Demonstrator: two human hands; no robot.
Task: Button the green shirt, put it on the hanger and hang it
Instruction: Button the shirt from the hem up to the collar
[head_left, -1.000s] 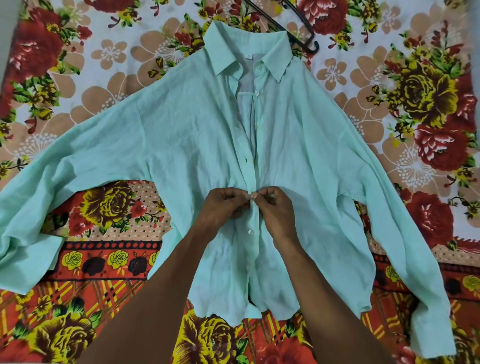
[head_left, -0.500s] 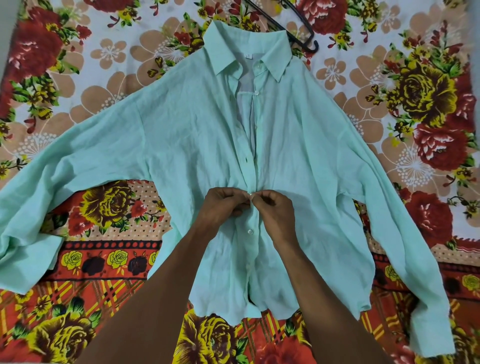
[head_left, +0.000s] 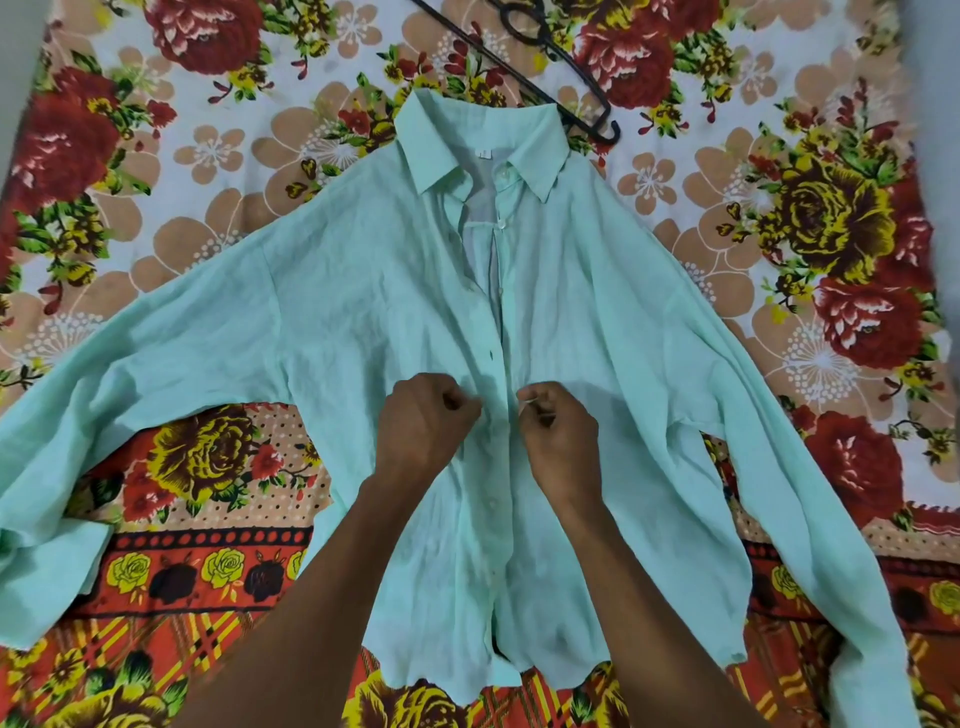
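The pale green shirt (head_left: 363, 312) lies face up on the bed, sleeves spread wide, collar at the far end. Its front is closed at the lower buttons and gapes open below the collar. My left hand (head_left: 423, 423) has its fingers curled and pinches the left front edge at mid-chest. My right hand (head_left: 563, 434) pinches the right front edge just across the button strip. A narrow strip of cloth shows between the two hands. A black hanger (head_left: 524, 73) lies on the sheet beyond the collar, its end touching the collar's right side.
A floral bedsheet (head_left: 779, 218) in red, yellow and tan covers the whole surface under the shirt. The shirt's cuffs reach the left and right edges of the view. A pale wall strip shows at the far left.
My hands, which met fingertip to fingertip at the button strip, have drawn a little apart. The view has tilted up, so the shirt sits lower and more of the hanger shows.
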